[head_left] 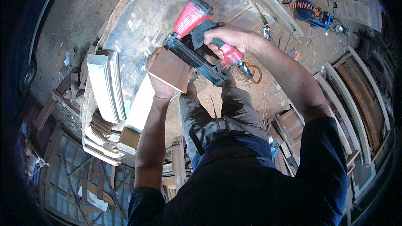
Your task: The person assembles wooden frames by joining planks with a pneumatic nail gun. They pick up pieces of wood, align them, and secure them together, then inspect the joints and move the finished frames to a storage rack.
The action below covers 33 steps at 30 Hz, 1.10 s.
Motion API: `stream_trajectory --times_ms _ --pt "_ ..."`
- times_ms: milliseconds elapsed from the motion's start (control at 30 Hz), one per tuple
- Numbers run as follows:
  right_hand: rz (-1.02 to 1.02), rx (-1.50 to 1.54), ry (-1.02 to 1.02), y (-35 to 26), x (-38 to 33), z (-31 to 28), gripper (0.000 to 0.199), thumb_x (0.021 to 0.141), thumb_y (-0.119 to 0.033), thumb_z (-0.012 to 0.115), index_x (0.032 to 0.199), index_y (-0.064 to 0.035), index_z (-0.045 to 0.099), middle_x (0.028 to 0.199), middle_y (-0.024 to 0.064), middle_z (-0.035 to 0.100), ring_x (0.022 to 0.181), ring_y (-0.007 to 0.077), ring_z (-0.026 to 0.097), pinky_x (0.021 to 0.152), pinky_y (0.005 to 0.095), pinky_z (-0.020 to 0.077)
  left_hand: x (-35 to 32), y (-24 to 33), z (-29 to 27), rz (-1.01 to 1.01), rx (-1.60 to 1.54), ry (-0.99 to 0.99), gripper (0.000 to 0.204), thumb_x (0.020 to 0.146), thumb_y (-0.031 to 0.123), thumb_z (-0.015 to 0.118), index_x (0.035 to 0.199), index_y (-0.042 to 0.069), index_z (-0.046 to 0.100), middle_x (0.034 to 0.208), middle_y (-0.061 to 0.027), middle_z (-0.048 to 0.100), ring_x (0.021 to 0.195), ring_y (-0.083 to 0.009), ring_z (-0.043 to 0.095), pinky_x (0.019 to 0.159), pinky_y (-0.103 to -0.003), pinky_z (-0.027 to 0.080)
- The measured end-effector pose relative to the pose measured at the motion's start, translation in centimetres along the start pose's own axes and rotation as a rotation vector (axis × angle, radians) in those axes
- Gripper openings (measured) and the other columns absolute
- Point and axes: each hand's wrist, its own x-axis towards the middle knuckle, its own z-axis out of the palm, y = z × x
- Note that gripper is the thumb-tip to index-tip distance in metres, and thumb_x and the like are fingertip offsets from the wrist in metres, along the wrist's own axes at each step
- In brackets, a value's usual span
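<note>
Right hand holds a red and black nail gun against or close to a brown board held in the left hand.

Seen from the wearer's head, the nail gun (pixel 201 42) is above the bent knees, at the near edge of a worn workbench (pixel 138 21). Its black cap faces the upper right, and its nose points down and left, toward the far edge of the board (pixel 171 69). The long black magazine slants from the nose at upper left to lower right; the handle runs roughly parallel to it, ending in an air fitting aimed at the lower right. Whether the nose touches the wood cannot be told.

The right hand (pixel 232 37) is curled closed around the handle, forefinger up near the trigger. The left hand (pixel 158 83) is partly closed, gripping the board by its left side; some fingers are hidden behind it. The board is tilted, its broad face turned up to the wearer, its pale near edge sloping down to the right.

An orange hose (pixel 257 76) loops beside the fitting. Left of the left hand, white timbers (pixel 102 88) lie lengthwise, running toward the wearer.
</note>
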Motion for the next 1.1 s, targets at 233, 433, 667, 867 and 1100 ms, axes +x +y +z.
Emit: stream_trajectory --times_ms 233,433,667,867,1100 --pt "0.037 0.020 0.006 0.6 0.1 -0.8 0.022 0.087 -0.020 0.065 0.071 -0.0079 0.056 0.065 0.0037 0.056 0.053 0.0132 0.053 0.054 0.0288 0.0456 0.1 0.2 0.0 -0.002 -0.012 0.000 0.099 0.055 0.044 0.094 0.134 0.005 0.050 0.126 -0.0117 0.058 0.120 -0.0286 0.055 0.110 -0.044 0.037" --pt "0.017 0.024 0.028 1.2 -0.4 -0.2 0.021 0.086 -0.018 0.065 0.071 -0.0078 0.056 0.066 0.0034 0.056 0.052 0.0129 0.052 0.052 0.0288 0.0457 0.1 0.2 -0.1 -0.011 0.013 -0.011 0.092 0.059 0.049 0.089 0.133 0.007 0.053 0.128 -0.0114 0.059 0.124 -0.0290 0.053 0.112 -0.045 0.033" --pt "-0.003 0.018 0.017 1.7 -0.3 -0.6 0.018 0.086 -0.016 0.065 0.073 -0.0072 0.056 0.066 0.0033 0.055 0.053 0.0131 0.051 0.053 0.0298 0.0457 0.2 -0.2 -0.1 -0.007 0.170 -0.097 0.086 0.065 0.055 0.083 0.133 0.009 0.058 0.132 -0.0112 0.060 0.129 -0.0295 0.051 0.114 -0.046 0.029" --pt "-0.025 0.032 0.039 2.5 -1.1 -0.8 0.018 0.086 -0.016 0.063 0.072 -0.0067 0.056 0.065 0.0038 0.055 0.053 0.0145 0.052 0.055 0.0322 0.0467 0.4 -0.5 -0.7 0.145 0.523 -0.223 0.083 0.068 0.059 0.079 0.133 0.011 0.059 0.133 -0.0099 0.059 0.132 -0.0289 0.048 0.116 -0.046 0.027" --pt "0.018 0.044 0.025 3.5 -1.3 -1.2 0.017 0.086 -0.019 0.064 0.075 -0.0069 0.059 0.066 0.0037 0.056 0.053 0.0146 0.055 0.055 0.0332 0.0502 0.9 0.3 -0.6 0.062 0.547 -0.325 0.081 0.071 0.062 0.075 0.133 0.013 0.059 0.133 -0.0106 0.058 0.132 -0.0291 0.048 0.116 -0.047 0.028"
